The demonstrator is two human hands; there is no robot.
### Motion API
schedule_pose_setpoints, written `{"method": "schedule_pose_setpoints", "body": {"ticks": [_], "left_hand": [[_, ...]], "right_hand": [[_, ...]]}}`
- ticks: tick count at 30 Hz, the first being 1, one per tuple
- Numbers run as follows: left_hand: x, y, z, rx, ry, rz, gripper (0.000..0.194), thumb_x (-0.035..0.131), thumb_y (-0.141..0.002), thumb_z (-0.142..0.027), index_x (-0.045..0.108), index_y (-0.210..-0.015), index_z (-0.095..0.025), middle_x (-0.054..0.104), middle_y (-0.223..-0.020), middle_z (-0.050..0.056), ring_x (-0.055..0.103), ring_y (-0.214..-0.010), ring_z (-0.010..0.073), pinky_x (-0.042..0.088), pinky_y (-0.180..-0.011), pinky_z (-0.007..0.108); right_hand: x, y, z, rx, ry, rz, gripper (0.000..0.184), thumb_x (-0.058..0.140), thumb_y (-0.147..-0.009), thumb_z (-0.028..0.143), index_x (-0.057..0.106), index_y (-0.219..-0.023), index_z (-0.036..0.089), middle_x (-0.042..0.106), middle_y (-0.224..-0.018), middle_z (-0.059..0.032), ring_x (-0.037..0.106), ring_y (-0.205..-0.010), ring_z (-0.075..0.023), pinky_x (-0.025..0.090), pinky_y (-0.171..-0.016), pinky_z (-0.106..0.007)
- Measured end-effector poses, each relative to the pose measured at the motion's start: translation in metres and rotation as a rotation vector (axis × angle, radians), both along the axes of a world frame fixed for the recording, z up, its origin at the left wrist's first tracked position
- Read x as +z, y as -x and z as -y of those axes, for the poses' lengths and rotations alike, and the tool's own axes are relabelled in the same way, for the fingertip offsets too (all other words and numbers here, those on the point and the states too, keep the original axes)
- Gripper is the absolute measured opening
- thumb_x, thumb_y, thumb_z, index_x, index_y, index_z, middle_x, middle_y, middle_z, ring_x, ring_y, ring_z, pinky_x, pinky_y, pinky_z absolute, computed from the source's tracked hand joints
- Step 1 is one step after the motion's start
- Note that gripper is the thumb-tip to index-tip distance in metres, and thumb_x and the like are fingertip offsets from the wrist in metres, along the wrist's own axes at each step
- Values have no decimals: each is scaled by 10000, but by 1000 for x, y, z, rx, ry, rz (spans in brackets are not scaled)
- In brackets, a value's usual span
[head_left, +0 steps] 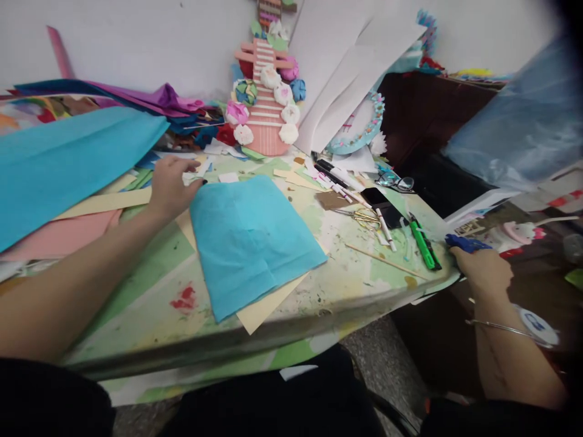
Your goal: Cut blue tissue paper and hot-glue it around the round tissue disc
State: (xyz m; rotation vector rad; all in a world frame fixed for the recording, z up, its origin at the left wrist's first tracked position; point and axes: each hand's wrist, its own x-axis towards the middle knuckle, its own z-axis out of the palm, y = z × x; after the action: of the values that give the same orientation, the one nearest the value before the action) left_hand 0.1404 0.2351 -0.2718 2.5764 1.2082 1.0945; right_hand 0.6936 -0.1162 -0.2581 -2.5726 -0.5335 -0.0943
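My left hand (pixel 170 185) rests on the table at the upper left corner of a folded blue sheet of crepe paper (pixel 250 240), fingers bent toward small white paper scraps (pixel 195 176). At the table's right edge my right hand (pixel 480 270) is closed round a blue-handled tool (pixel 464 244) that I cannot identify. A bangle and a wristband sit on that wrist. A cream card sheet (pixel 264 309) lies under the blue paper.
Large blue (pixel 59 164), pink and purple paper sheets pile at the left. A pink paper-flower model (pixel 268 103) stands at the back. Pens (pixel 337 179), scissors (pixel 364 217), a green cutter (pixel 423 246), glasses (pixel 394 180) and a thin stick lie on the paint-stained table (pixel 182 315).
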Motion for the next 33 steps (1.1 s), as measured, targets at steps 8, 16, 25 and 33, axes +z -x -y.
{"method": "schedule_pose_setpoints", "body": {"ticks": [8, 16, 25, 33], "left_hand": [[9, -16, 156, -783, -113, -363, 661, 574, -901, -491, 368, -1436, -162, 482, -1430, 151, 415, -1356, 290, 344, -1123, 476], [-3, 9, 178, -791, -99, -627, 800, 536, -920, -464, 163, -1545, -133, 317, -1560, 145, 253, -1468, 267, 152, -1229, 431], [-2, 25, 179, -796, -251, -468, 716, 582, -873, -186, 276, -1517, -128, 549, -1395, 146, 437, -1372, 265, 400, -1152, 440], [-10, 30, 174, -754, -250, -459, 565, 574, -903, -178, 425, -1447, -167, 552, -1397, 125, 469, -1348, 251, 396, -1159, 425]], "right_hand": [[-2, 4, -10, -139, 462, -16, 876, 573, -758, 639, 499, -1385, 31, 448, -1289, -422, 473, -1219, -510, 363, -733, -538], [10, 85, -26, 817, -137, 702, 307, 549, -877, 298, 665, -1137, 184, 630, -1143, -182, 611, -1092, -333, 507, -932, -506], [-13, 180, -109, 1759, -7, 639, 462, 482, -895, 68, 545, -1326, 223, 549, -1378, -127, 524, -1230, -248, 497, -999, -461], [-12, 186, -132, 1928, -93, 554, 489, 519, -858, 78, 557, -1331, 198, 565, -1388, -110, 494, -1274, -241, 458, -1043, -463]]}}
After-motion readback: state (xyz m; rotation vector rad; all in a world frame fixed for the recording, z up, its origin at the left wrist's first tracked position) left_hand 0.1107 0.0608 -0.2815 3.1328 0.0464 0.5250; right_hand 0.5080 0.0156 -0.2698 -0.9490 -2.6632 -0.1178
